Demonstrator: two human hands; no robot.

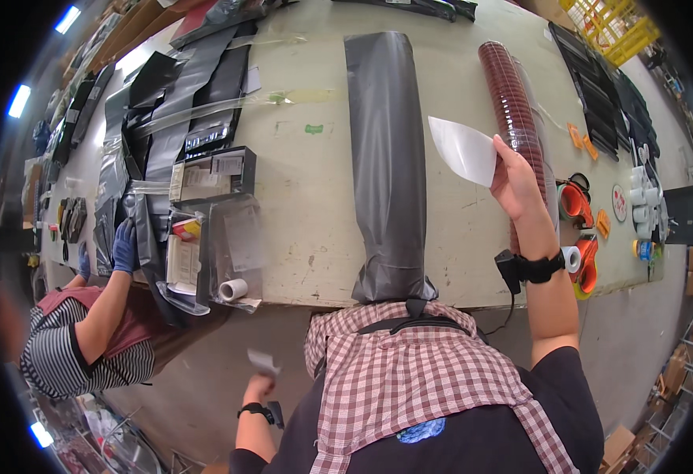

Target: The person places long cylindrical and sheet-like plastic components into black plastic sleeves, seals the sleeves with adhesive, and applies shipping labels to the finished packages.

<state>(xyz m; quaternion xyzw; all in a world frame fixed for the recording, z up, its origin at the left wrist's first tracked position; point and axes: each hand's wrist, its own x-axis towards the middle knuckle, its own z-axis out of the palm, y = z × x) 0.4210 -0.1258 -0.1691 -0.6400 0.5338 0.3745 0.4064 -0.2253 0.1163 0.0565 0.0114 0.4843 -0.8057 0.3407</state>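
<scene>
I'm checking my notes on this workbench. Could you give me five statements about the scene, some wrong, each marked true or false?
1. The right hand holds a white sheet. True.
2. The long grey bag lies to the right of the dark-red ribbed tube. False: it lies to the left.
3. The left hand rests on the table. False: it is off the near edge, a blurred pale piece in its grip.
4. A co-worker at the left wears blue gloves. True.
5. The white sheet lies flat on the grey bag. False: the right hand holds it up.
</scene>
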